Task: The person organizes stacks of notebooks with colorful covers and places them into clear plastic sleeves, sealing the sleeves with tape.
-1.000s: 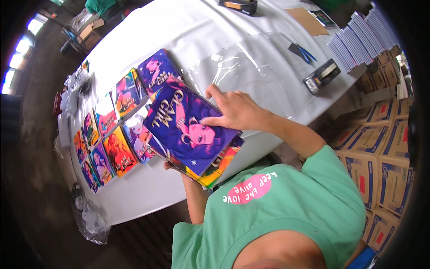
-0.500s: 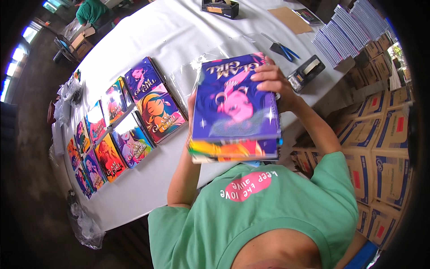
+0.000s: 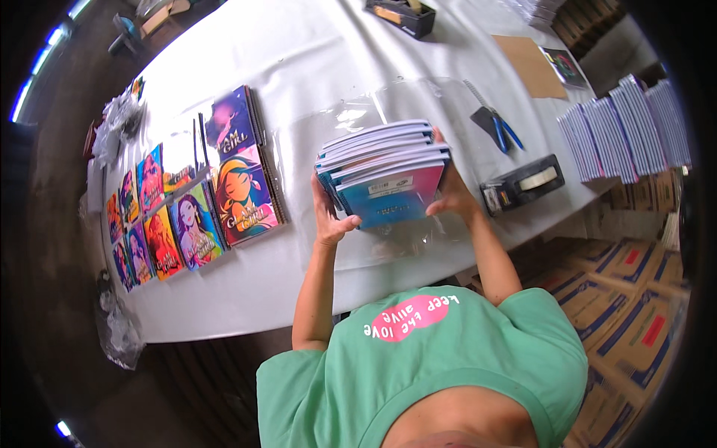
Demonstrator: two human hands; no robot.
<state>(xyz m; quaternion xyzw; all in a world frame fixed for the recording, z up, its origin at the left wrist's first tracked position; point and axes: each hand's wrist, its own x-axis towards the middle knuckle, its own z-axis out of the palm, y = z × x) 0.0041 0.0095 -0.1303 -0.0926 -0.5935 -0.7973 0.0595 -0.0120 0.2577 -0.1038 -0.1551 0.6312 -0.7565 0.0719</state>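
Between my hands is a stack of spiral notebooks (image 3: 388, 200), tilted so the white page edges point up and a blue-pink back cover with a label faces me. My left hand (image 3: 331, 218) grips the stack's left side, thumb on the near cover. On the other side my right hand (image 3: 452, 191) is closed round the right edge, its thumb also in front. Under and around the stack lies a clear plastic sheet (image 3: 299, 142) on the white-covered table (image 3: 224, 310).
Left of me, colourful notebooks (image 3: 198, 224) lie in rows. To the right are blue-handled pliers (image 3: 502, 133), a black tape dispenser (image 3: 523, 183) and upright notebook stacks (image 3: 627, 134). Another tape dispenser (image 3: 403, 16) stands at the far side, near brown cardboard (image 3: 530, 67). Cartons (image 3: 635, 313) fill the right floor.
The stack has turned from its purple front cover to its page edges and back cover. My right hand has shifted from the top corner down to the right side.
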